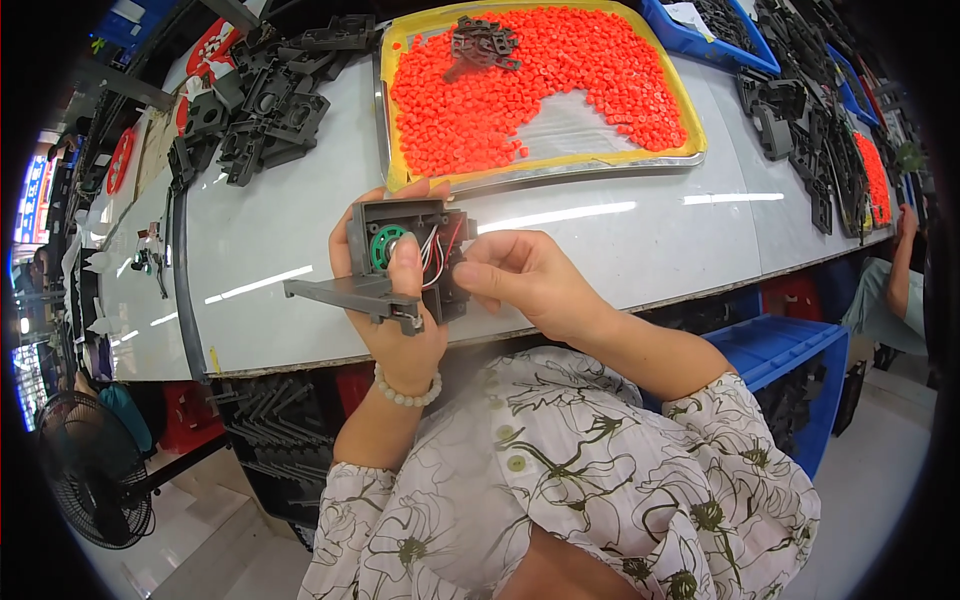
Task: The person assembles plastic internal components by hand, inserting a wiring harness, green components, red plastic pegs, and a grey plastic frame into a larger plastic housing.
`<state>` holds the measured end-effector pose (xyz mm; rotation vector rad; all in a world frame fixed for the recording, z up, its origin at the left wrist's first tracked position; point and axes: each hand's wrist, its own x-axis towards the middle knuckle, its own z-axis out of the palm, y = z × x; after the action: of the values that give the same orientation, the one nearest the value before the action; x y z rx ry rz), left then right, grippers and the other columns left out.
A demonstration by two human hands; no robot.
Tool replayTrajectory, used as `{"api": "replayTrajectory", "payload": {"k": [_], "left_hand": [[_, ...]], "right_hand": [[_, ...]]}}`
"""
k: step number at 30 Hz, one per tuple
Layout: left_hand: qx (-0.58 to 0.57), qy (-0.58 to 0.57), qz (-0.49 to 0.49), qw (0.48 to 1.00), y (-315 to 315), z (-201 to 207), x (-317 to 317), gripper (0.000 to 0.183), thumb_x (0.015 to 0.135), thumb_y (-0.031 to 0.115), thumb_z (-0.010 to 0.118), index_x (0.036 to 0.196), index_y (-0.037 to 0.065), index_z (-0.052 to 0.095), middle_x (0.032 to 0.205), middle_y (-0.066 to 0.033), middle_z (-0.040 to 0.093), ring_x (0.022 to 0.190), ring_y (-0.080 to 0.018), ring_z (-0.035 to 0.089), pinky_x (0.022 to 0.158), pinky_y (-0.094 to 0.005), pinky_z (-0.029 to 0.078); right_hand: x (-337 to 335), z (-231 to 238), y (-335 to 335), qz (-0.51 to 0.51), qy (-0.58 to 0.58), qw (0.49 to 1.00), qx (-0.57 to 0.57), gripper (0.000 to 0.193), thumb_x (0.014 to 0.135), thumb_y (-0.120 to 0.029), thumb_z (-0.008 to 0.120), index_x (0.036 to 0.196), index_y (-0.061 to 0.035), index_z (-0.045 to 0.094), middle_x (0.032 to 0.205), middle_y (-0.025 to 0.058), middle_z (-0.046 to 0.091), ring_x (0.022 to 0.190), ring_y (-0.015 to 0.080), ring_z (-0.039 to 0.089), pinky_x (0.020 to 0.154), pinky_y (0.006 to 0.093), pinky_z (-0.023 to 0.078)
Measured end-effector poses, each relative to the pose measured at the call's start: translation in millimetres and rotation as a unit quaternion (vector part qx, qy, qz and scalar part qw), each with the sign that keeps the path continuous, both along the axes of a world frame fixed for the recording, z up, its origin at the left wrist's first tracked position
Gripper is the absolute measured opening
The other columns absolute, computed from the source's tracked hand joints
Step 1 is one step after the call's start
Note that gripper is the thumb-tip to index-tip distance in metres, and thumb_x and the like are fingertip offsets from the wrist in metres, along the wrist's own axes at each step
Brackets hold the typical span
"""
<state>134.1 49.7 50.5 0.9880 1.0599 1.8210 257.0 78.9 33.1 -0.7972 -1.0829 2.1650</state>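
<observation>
Both hands meet over the table's (300, 230) near edge: left hand (395, 320) grips a grey plastic housing (405, 260), right hand (520, 275) pinches its wires (440, 255)

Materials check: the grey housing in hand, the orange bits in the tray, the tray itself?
Grey housing, gripped by the left hand: looks like matte moulded plastic, with crisp ribs and no shine. Orange pieces: small, uniform and bright, probably plastic or rubber; too small to tell. Tray: likely metal, judging by its thin, silvery, reflective rim, with a yellow lining inside.
</observation>
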Motion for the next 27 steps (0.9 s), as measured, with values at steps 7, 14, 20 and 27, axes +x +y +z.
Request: {"api": "replayTrajectory", "payload": {"k": [7, 14, 20, 27], "left_hand": [[-0.024, -0.052, 0.009, 0.998, -2, 3, 6, 0.036, 0.087, 0.011, 0.045, 0.118, -0.002, 0.033, 0.111, -0.0239, 0.052, 0.105, -0.0285, 0.054, 0.087, -0.0369, 0.047], [-0.013, 0.007, 0.014, 1.000, -4, -3, 3, 0.040, 0.086, 0.016, 0.042, 0.121, 0.000, 0.033, 0.114, -0.0237, 0.050, 0.110, -0.0380, 0.050, 0.092, -0.0433, 0.045], [-0.015, -0.037, 0.011, 0.999, -3, -5, 5, 0.039, 0.086, 0.017, 0.042, 0.120, 0.000, 0.034, 0.114, -0.0237, 0.050, 0.110, -0.0378, 0.051, 0.090, -0.0421, 0.046], [-0.029, -0.135, -0.019, 0.990, 5, -3, -1, 0.034, 0.088, 0.009, 0.043, 0.120, -0.001, 0.033, 0.110, -0.0218, 0.054, 0.104, -0.0265, 0.055, 0.085, -0.0371, 0.049]], "right_hand": [[1, -8, 4, -0.018, 0.014, 1.000, 0.008, 0.029, 0.082, -0.026, 0.065, 0.095, -0.0021, 0.054, 0.084, 0.0034, 0.057, 0.069, 0.0075, 0.052, 0.059, 0.0219, 0.043], [-1, -10, -2, 0.031, 0.102, 0.994, -0.001, 0.044, 0.084, -0.020, 0.062, 0.119, 0.0028, 0.047, 0.110, 0.0071, 0.055, 0.100, 0.0134, 0.052, 0.090, 0.0293, 0.041], [-5, -17, -8, 0.004, 0.119, 0.993, -0.014, 0.043, 0.085, -0.016, 0.062, 0.119, 0.0038, 0.046, 0.111, 0.0073, 0.055, 0.102, 0.0132, 0.052, 0.091, 0.0295, 0.041], [4, -2, 10, 0.030, 0.009, 0.998, 0.050, 0.040, 0.080, -0.016, 0.067, 0.113, 0.0025, 0.053, 0.106, 0.0086, 0.056, 0.100, 0.0167, 0.053, 0.088, 0.0307, 0.043]]}}
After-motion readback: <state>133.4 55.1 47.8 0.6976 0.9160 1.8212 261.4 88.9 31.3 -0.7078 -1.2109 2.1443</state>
